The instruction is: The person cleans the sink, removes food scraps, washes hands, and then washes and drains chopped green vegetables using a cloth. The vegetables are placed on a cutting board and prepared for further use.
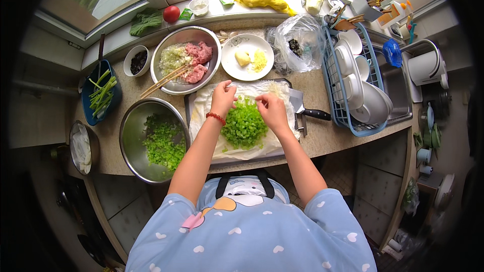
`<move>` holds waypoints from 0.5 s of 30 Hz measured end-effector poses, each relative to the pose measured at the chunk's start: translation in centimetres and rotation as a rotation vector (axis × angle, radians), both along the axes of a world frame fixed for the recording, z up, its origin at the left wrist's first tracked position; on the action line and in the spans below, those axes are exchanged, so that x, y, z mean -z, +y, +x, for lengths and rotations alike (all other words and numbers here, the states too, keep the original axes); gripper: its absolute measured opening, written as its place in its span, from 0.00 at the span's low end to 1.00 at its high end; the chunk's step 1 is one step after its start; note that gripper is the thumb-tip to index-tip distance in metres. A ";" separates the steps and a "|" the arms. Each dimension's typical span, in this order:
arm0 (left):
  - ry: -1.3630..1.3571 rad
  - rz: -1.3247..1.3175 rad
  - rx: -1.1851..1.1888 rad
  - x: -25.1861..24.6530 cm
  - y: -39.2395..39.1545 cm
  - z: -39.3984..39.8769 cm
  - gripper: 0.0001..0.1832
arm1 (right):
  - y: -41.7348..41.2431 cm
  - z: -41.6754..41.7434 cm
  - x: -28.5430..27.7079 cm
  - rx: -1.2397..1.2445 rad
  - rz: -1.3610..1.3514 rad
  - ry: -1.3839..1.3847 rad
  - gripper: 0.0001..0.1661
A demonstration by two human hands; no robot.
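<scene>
A heap of chopped green vegetable (245, 124), probably celery, lies on a crumpled white cloth (206, 117) spread over a cutting board (230, 162). At the heap's upper left, my left hand (224, 98) has its fingers loosely spread, with nothing seen in them. My right hand (273, 109) hovers by the upper right of the heap, fingers bent inward; whether it pinches anything is hidden. A cleaver (308, 109) with a black handle lies at the board's right edge. To the left stands a steel bowl (130, 132) holding more chopped green pieces (162, 141).
Behind the board are a steel bowl (216, 62) of minced meat (198, 54) with chopsticks (162, 81), and a plate (228, 70) with ginger (242, 58). A blue dish rack (332, 100) stands right, beside the sink (401, 94). A blue basket (87, 100) holds green stalks at left.
</scene>
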State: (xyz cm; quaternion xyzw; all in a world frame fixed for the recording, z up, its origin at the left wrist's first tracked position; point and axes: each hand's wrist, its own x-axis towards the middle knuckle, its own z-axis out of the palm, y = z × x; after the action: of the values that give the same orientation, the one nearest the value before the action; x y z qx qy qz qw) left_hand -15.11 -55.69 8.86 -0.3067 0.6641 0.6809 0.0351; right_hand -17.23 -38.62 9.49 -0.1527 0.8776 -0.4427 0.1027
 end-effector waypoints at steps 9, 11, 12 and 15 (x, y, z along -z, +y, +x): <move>-0.174 0.377 -0.079 2.8 -1.5 -6.0 0.10 | -11.1 -11.4 3.6 0.086 0.531 0.426 0.18; -0.214 0.343 -0.111 3.6 -1.7 -6.8 0.09 | -11.7 -12.1 4.3 0.070 0.571 0.435 0.18; -0.227 0.339 -0.111 3.5 -1.7 -7.0 0.09 | -11.7 -12.1 4.5 0.060 0.559 0.436 0.18; -0.254 0.300 -0.100 3.7 -1.8 -7.8 0.09 | -11.0 -12.2 4.8 0.021 0.490 0.428 0.19</move>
State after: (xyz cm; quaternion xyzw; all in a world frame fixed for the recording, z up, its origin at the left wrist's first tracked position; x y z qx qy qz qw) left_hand -22.90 -57.47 5.17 -0.4142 0.5292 0.7290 0.1301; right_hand -29.38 -49.64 4.71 -0.2040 0.9612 -0.1774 -0.0548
